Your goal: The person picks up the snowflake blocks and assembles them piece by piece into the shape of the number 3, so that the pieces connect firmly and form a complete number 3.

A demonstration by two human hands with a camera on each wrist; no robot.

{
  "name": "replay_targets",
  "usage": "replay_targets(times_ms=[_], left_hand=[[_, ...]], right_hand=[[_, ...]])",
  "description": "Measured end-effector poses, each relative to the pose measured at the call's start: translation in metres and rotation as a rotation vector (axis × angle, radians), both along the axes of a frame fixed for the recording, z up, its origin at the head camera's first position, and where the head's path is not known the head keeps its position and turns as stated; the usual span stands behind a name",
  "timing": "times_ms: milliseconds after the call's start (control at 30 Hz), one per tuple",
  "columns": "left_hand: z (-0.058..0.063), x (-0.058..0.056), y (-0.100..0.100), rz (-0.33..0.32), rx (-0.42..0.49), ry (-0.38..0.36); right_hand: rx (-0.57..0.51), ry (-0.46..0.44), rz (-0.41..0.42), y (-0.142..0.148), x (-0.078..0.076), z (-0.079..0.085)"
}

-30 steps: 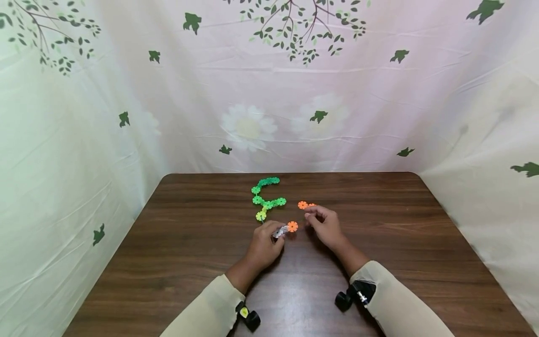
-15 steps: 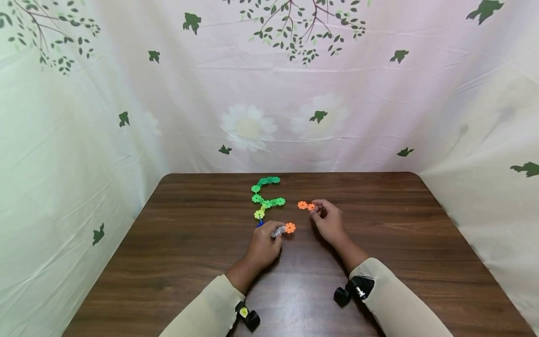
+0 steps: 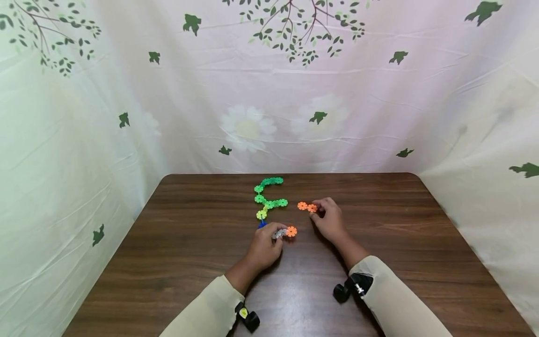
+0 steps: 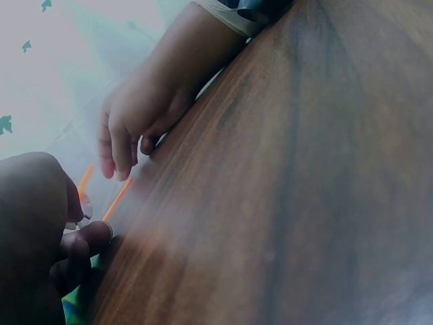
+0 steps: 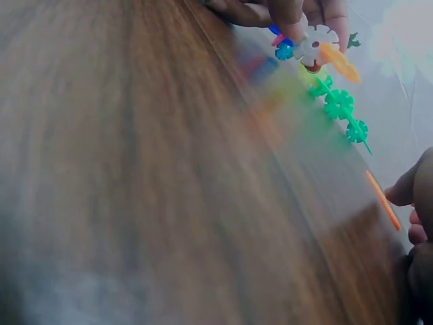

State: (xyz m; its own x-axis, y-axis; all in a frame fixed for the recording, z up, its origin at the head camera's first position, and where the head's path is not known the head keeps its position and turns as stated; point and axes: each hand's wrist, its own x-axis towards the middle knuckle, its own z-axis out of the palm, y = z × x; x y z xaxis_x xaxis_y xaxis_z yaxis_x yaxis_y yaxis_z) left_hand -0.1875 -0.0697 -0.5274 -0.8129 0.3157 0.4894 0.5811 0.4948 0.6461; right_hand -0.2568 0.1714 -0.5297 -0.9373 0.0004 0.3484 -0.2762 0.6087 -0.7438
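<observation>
My left hand [image 3: 265, 244] pinches a short run of grey-white flower-shaped linking discs [image 3: 279, 233], with an orange flower disc [image 3: 291, 231] joined at its right end. From behind that hand a linked chain leads away: a blue disc [image 3: 262, 224], a yellow-green disc [image 3: 261, 214], then a curved line of several green discs [image 3: 259, 199]. To the right, my right hand [image 3: 330, 220] has thumb and index finger at the edges of a loose orange disc [image 3: 311, 208]. In the right wrist view, this flat orange piece [image 5: 383, 201] shows edge-on against the fingers.
Another loose orange disc [image 3: 302, 206] lies just left of the one at my right fingers. The brown wooden table [image 3: 177, 234] ends at a back edge close behind the green chain. A printed curtain [image 3: 273, 93] hangs behind and at both sides.
My right hand has come down and right, from above the loose orange discs to the right-hand one. My left hand and its chain have shifted only slightly; the blue disc now shows.
</observation>
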Motion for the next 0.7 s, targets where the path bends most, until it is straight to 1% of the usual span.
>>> replay_targets(times_ms=[100,233,333,500,700], left_hand=[[0.0006,-0.0004,0.0001,-0.01,0.005,0.003],[0.0015,-0.0011,-0.0003,-0.014,0.002,-0.015],[0.0011,-0.0017,-0.0009,-0.014,-0.003,-0.013],[0.0,-0.0018,-0.0011,-0.005,-0.006,-0.009],[-0.0002,-0.0015,-0.0005,0.005,-0.027,-0.028]], right_hand=[[0.049,-0.057,0.02,0.0008,-0.0001,0.0016],[0.092,-0.106,0.042,0.0004,0.0003,0.0032],[0.112,-0.09,0.052,-0.0005,0.0003,0.0027],[0.102,-0.021,0.043,-0.0001,-0.0004,0.0009],[0.075,-0.035,0.025,0.0012,0.0012,0.0005]])
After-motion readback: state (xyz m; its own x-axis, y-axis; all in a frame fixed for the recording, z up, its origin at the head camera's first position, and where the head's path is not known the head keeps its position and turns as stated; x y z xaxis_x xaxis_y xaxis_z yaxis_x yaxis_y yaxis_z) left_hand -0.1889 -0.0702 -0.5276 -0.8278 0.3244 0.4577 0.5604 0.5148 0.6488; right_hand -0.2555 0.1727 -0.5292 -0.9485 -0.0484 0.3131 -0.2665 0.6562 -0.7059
